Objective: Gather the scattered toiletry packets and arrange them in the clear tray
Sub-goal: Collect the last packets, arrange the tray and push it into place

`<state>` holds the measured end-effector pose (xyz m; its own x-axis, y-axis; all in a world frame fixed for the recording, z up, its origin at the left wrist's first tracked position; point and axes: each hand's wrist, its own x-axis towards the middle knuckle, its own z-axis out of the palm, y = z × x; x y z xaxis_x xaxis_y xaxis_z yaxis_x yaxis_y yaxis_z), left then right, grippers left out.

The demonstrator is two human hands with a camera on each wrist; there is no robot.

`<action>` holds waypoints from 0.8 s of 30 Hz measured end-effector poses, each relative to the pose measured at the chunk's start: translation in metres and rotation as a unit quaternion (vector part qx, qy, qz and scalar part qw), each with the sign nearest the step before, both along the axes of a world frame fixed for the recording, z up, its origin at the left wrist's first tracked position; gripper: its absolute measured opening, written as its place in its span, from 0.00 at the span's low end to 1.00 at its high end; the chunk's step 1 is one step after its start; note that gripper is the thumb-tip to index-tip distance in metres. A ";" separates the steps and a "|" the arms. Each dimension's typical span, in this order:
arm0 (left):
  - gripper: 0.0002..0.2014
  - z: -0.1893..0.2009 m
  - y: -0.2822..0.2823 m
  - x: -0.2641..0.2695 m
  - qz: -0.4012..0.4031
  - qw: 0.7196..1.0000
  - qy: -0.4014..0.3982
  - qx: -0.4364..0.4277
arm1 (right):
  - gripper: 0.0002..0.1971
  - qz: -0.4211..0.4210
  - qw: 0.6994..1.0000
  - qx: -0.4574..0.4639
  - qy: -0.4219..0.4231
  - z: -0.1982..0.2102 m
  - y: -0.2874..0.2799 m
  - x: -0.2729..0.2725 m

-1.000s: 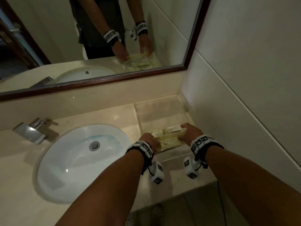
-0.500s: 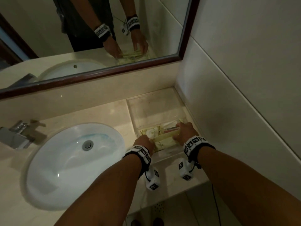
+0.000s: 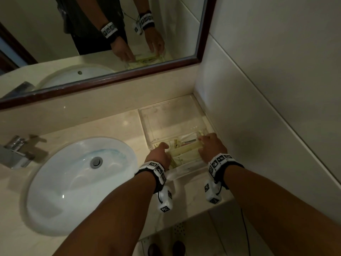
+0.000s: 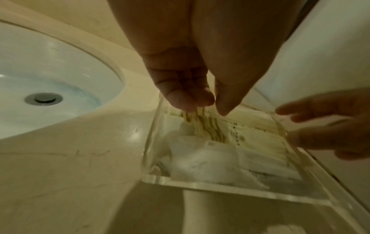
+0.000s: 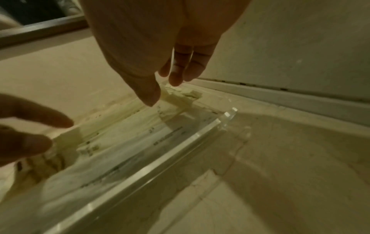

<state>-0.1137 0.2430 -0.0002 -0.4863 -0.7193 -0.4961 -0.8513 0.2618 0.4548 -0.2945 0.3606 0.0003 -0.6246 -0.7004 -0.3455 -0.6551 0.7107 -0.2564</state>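
Packets (image 3: 185,153) are now lying together in the near end of the clear tray (image 3: 166,115), which stands on the counter (image 3: 103,126) in the corner, between the sink (image 3: 73,182) and the side wall (image 3: 267,89). One second ago both hands were pressing close together on the pile and hiding most of it. Now they are standing more apart, one at each end of the pile, and more of the packets is showing between them: several pale yellow ones lying side by side, and one with a red strip behind them.

The left hand (image 3: 160,154) is at the left end of the pile. In the left wrist view its fingers (image 4: 180,88) are hanging down, loosely bent, with the tips just over the packets (image 4: 220,134); I cannot tell if they are touching the paper, but they are not gripping anything. The right hand (image 3: 212,145) is at the right end, near the wall. In the right wrist view its fingers (image 5: 188,66) are straight and relaxed, pointing down at a crumpled packet end (image 5: 180,95), and they are holding nothing.

The far part of the tray is bare. I am seeing no packet outside the tray on the counter, so I am judging that the gathering is finished and the hands are only making the pile tidy. The task is looking almost complete; maybe the crumpled end at the right needs flattening.
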 end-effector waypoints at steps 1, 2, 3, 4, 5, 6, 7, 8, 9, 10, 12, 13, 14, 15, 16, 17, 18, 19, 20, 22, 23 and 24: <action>0.19 0.000 0.001 -0.002 -0.028 1.000 0.000 -0.001 | 0.25 0.020 1.000 0.003 0.002 0.002 0.000 0.001; 0.20 0.000 0.002 -0.004 -0.055 0.998 -0.003 -0.003 | 0.25 0.043 0.999 0.004 0.005 0.004 -0.001 0.002; 0.22 -0.001 0.004 -0.006 -0.076 0.997 -0.010 -0.003 | 0.25 0.065 0.998 0.007 0.009 0.005 -0.002 0.005; 0.23 -0.002 0.006 -0.008 -0.091 0.996 -0.015 -0.001 | 0.24 0.084 0.996 0.015 0.010 0.006 -0.002 0.008; 0.25 -0.003 0.009 -0.008 -0.100 0.995 -0.022 0.004 | 0.23 0.098 0.995 0.029 0.009 0.005 -0.002 0.011; 0.26 -0.005 0.011 -0.009 -0.105 0.994 -0.028 0.009 | 0.23 0.110 0.993 0.042 0.006 0.004 -0.002 0.013; 0.28 -0.006 0.012 -0.010 -0.108 0.993 -0.035 0.017 | 0.23 0.117 0.992 0.053 0.006 0.003 -0.002 0.015; 0.28 -0.007 0.013 -0.011 -0.111 0.993 -0.039 0.022 | 0.24 0.120 0.991 0.058 0.007 0.000 -0.002 0.016; 0.28 -0.008 0.013 -0.011 -0.112 0.993 -0.041 0.025 | 0.24 0.120 0.991 0.061 0.010 -0.002 -0.003 0.017; 0.28 -0.009 0.012 -0.011 -0.112 0.993 -0.038 0.023 | 0.24 0.122 0.990 0.065 0.014 -0.004 -0.004 0.017; 0.27 -0.011 0.011 -0.010 -0.109 0.993 -0.035 0.019 | 0.23 0.125 0.989 0.077 0.020 -0.006 -0.007 0.017; 0.27 -0.012 0.010 -0.010 -0.110 0.993 -0.036 0.016 | 0.23 0.124 0.989 0.083 0.022 -0.007 -0.009 0.017; 0.27 -0.012 0.011 -0.010 -0.112 0.993 -0.037 0.014 | 0.23 0.125 0.988 0.087 0.021 -0.007 -0.010 0.016; 0.27 -0.012 0.011 -0.010 -0.115 0.992 -0.042 0.013 | 0.24 0.126 0.988 0.090 0.018 -0.007 -0.010 0.014; 0.27 -0.013 0.010 -0.010 -0.119 0.992 -0.046 0.008 | 0.24 0.125 0.988 0.090 0.020 -0.007 -0.010 0.013; 0.27 -0.012 0.010 -0.009 -0.123 0.991 -0.053 -0.002 | 0.24 0.123 0.988 0.088 0.030 -0.007 -0.009 0.013; 0.28 -0.012 0.010 -0.008 -0.131 0.989 -0.059 -0.021 | 0.25 0.125 0.988 0.079 0.047 -0.008 -0.008 0.013; 0.28 -0.010 0.010 -0.006 -0.141 0.987 -0.062 -0.047 | 0.26 0.133 0.987 0.066 0.064 -0.008 -0.007 0.013; 0.28 -0.007 0.010 -0.005 -0.149 0.984 -0.057 -0.076 | 0.29 0.146 0.985 0.052 0.076 -0.010 -0.005 0.013; 0.28 -0.003 0.009 -0.003 -0.166 0.978 -0.038 -0.118 | 0.35 0.176 0.981 0.027 0.075 -0.013 -0.003 0.014; 0.30 -0.002 0.009 -0.002 -0.174 0.977 -0.033 -0.123 | 0.37 0.188 0.980 0.020 0.066 -0.015 -0.002 0.015; 0.33 -0.002 0.008 -0.002 -0.183 0.975 -0.035 -0.120 | 0.39 0.196 0.979 0.021 0.057 -0.017 -0.001 0.015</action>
